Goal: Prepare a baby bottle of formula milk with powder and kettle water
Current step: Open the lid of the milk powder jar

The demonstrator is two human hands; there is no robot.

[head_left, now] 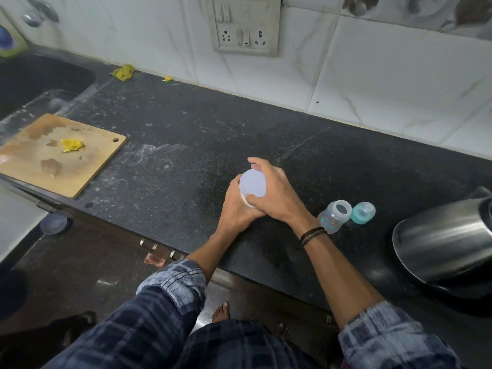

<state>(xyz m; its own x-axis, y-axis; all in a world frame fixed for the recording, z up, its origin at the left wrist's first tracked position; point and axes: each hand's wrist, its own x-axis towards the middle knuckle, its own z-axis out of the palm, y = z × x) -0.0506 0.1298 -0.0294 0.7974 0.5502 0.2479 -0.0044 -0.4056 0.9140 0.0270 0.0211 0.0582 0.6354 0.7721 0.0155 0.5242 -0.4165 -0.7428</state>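
Observation:
A round powder tin with a pale lilac lid (252,185) stands on the black counter (186,145) in the middle. My left hand (235,209) wraps the tin's body from the left. My right hand (277,193) grips the rim of the lid, fingers over its far edge and thumb at the near edge. To the right stands an uncapped clear baby bottle (336,215), its mouth uncovered. Its teal teat cap (363,213) sits beside it. A steel kettle (447,241) occupies the right edge of the counter.
A wooden cutting board (40,166) with a yellow scrap lies at the left, by a dark sink (34,78). A yellow cloth (123,72) lies near the tiled wall. A socket panel (245,25) is on the wall. A small dish (55,223) sits below the counter edge.

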